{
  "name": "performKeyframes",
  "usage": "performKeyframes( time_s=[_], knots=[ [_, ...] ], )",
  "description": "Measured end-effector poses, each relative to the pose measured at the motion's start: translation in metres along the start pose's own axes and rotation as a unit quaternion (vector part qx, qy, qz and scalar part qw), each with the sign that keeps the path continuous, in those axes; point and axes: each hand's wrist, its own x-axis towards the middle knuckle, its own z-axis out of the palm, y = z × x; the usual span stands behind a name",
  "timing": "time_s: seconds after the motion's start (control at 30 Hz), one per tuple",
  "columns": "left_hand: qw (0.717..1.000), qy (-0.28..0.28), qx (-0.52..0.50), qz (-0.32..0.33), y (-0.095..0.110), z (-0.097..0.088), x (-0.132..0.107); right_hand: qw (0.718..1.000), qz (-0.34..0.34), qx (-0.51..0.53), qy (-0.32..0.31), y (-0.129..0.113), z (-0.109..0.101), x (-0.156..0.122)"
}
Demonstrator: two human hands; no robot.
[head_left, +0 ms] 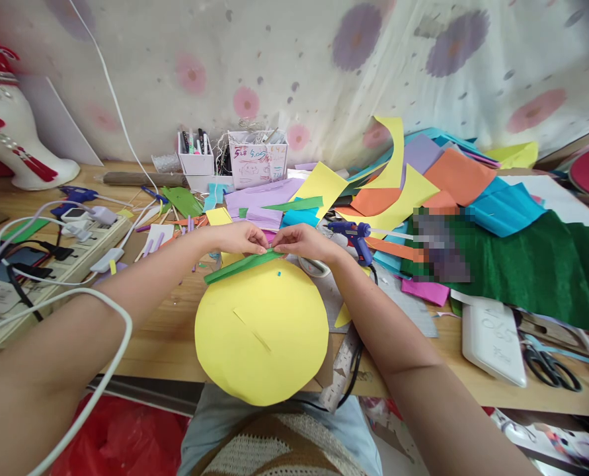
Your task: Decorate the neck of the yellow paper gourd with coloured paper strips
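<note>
A large yellow paper disc (284,311) lies at the table's front edge, partly overhanging it. Along its upper left rim runs a folded green paper strip (232,270). My left hand (242,238) pinches the strip near its upper end, thumb and fingertips together. Close beside it, my right hand (301,240) grips the same end between thumb and fingers. The two sets of fingertips almost touch above the disc. A tiny blue bit (279,274) sits on the disc just below my right hand.
A blue glue gun (353,237) lies right of my right hand, near paper scraps (318,192). Black scissors (549,363) and a white box (492,340) are at far right. Power strips (90,248) with cables crowd the left. Pen holders (195,155) stand behind.
</note>
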Motion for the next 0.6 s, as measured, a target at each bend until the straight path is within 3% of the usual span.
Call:
performKeyframes(
  time_s=[0.17, 0.37, 0.5, 0.6],
  knots=[
    [0.991, 0.054, 0.119, 0.001, 0.0, 0.001, -0.009, 0.999, 0.015, -0.007, 0.046, 0.004, -0.009, -0.001],
    [0.939, 0.117, 0.323, -0.023, -0.007, 0.003, -0.024, 0.998, 0.014, 0.016, 0.062, 0.016, -0.02, -0.001],
    [0.922, 0.129, 0.366, -0.02, -0.024, -0.001, -0.037, 0.998, 0.017, 0.027, 0.058, 0.021, -0.022, 0.0],
    [0.917, 0.133, 0.374, -0.04, -0.035, -0.017, -0.051, 0.997, 0.025, 0.032, 0.065, 0.021, -0.022, 0.001]
  ],
)
